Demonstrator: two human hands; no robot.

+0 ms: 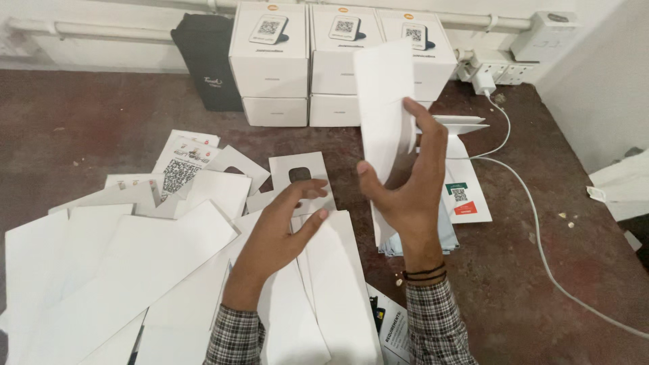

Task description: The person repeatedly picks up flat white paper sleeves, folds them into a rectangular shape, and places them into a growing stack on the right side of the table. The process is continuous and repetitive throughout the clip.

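Note:
My right hand (407, 186) grips a long white card sheet (384, 108) and holds it upright above the table, thumb on its near face and fingers behind it. My left hand (280, 230) hovers beside it with fingers spread and holds nothing, just above a white card with a dark cut-out (298, 172). Under my left forearm lie several flat white card sheets (334, 284), and many more (115, 263) spread out to the left.
Several white product boxes (270, 61) are stacked at the back against the wall, next to a black bag (206, 61). Printed leaflets (181, 165) lie mid-left, a printed card (463, 196) to the right. A white cable (537, 230) runs from wall sockets (497, 71) across the brown table (514, 284).

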